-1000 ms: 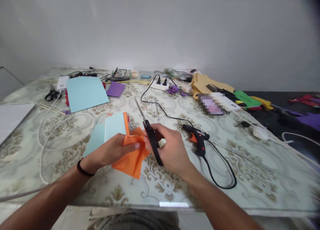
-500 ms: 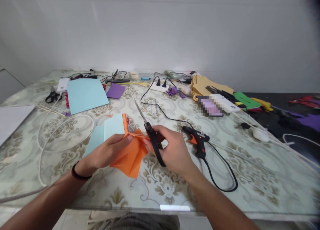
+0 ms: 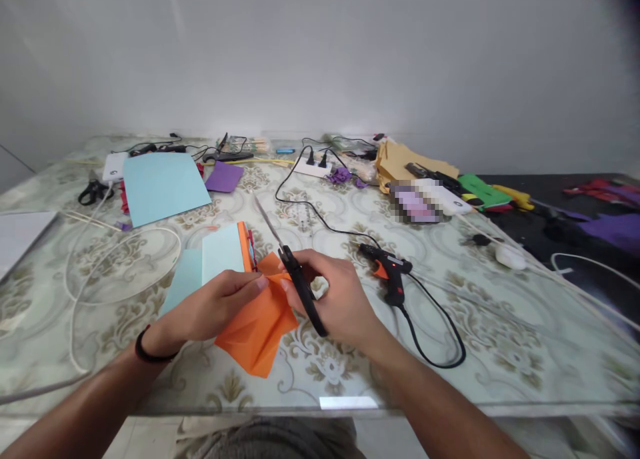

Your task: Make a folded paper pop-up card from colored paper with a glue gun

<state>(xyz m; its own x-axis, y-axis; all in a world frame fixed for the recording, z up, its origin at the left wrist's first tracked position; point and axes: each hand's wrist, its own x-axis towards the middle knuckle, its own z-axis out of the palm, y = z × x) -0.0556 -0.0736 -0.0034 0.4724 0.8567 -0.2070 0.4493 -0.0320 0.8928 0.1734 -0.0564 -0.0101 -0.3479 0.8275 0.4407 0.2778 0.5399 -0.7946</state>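
My left hand (image 3: 217, 304) pinches the upper edge of an orange sheet (image 3: 260, 322), which hangs in loose folds below it. My right hand (image 3: 333, 296) holds black-handled scissors (image 3: 300, 282), blades pointing up and away to the left, and its fingertips also touch the sheet's upper edge. Just beyond my left hand lies a pale blue piece (image 3: 220, 249) with an orange strip (image 3: 245, 246) along its right side and small dark red bits beside it. A darker blue sheet (image 3: 183, 279) is partly under the pale piece.
To the right lies a black glue gun (image 3: 393, 272) with a looped cable. Farther back are a large light blue sheet (image 3: 165, 186), a purple square (image 3: 225, 177), a white power strip (image 3: 313, 168) and tan sheets (image 3: 410, 162). White cables cross both sides of the patterned table (image 3: 310, 372).
The orange sheet hangs slightly lower and its upper edge is bunched differently between my hands. The whole view has shifted a little, so the table items appear farther left.
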